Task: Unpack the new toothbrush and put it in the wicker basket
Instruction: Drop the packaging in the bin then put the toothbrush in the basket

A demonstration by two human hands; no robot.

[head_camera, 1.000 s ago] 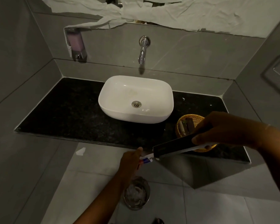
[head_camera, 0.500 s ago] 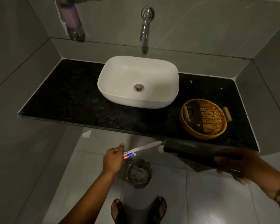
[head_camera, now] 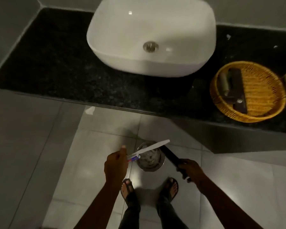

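Observation:
My left hand [head_camera: 116, 166] grips the white toothbrush [head_camera: 153, 147] near a small red and blue tube at its lower end, and the brush slants up to the right over the bin. In my right hand [head_camera: 191, 170] is the long black toothbrush box [head_camera: 172, 158], one end pointing at the bin's rim. The box and the brush are apart. The round wicker basket [head_camera: 261, 113] sits on the black counter at the right, holding dark packets and a small roll.
A small round metal bin [head_camera: 151, 164] stands on the tiled floor between my hands, just ahead of my sandalled feet. The white basin [head_camera: 151, 37] rests on the black stone counter [head_camera: 56, 63]. A scrap of paper [head_camera: 90, 110] lies under the counter edge.
The brush has come fully out of the black box. Both hands dropped from counter height to just above the floor bin, and my view tilted downward.

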